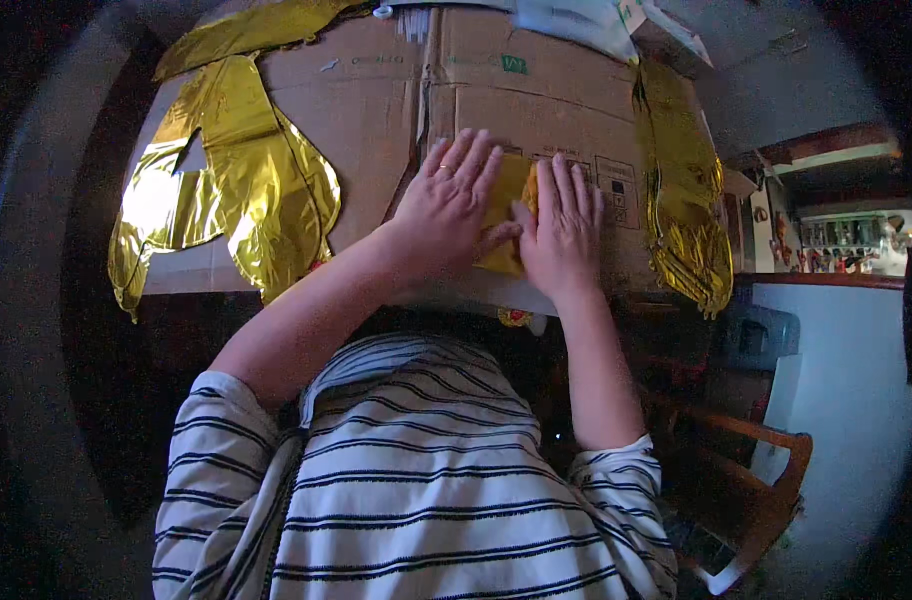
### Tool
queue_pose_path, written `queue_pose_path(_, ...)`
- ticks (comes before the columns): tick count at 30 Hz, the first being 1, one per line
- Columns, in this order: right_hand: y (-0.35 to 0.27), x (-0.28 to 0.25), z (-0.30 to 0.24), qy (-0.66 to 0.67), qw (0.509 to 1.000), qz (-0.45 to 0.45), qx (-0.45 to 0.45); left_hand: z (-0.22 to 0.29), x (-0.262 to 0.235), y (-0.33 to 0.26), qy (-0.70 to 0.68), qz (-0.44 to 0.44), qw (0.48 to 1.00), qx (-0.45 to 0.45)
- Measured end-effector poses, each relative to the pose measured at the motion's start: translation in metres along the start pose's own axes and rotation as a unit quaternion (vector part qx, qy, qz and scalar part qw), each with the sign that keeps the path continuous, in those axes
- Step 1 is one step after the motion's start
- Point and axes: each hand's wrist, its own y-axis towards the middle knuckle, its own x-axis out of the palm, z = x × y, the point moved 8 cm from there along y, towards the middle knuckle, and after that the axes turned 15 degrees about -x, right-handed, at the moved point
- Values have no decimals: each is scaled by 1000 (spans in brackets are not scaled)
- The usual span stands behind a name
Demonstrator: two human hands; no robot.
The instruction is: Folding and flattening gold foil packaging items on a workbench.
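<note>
My left hand (446,205) lies flat with its fingers stretched out, a ring on one of them. Under and between my hands is a folded piece of gold foil (506,190), partly hidden. My right hand (564,235) presses flat on its right side, fingers extended, the thumbs of both hands close together. An orange-yellow edge (532,186) shows beside the right fingers; I cannot tell whether it belongs to the foil. Below us spreads a flattened cardboard sheet (366,120) with printed marks. To the left lies a large flat gold foil balloon (266,175), its lower ends hanging over the edge.
More gold foil (688,190) drapes over the cardboard's right edge, and another gold piece (246,35) lies at the far left. Clear plastic packaging (576,25) sits along the far edge. A wooden chair (776,470) and a grey-blue plastic stool (761,335) stand at the right.
</note>
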Motion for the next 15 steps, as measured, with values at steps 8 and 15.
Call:
queue_pose_path(8, -11, -5, 9, -22, 997, -64, 24, -9, 9, -3, 42, -22, 999, -18)
queue_pose_path(15, -25, -12, 24, -59, 992, -112, 16, -9, 6, -5, 50, -39, 997, -35)
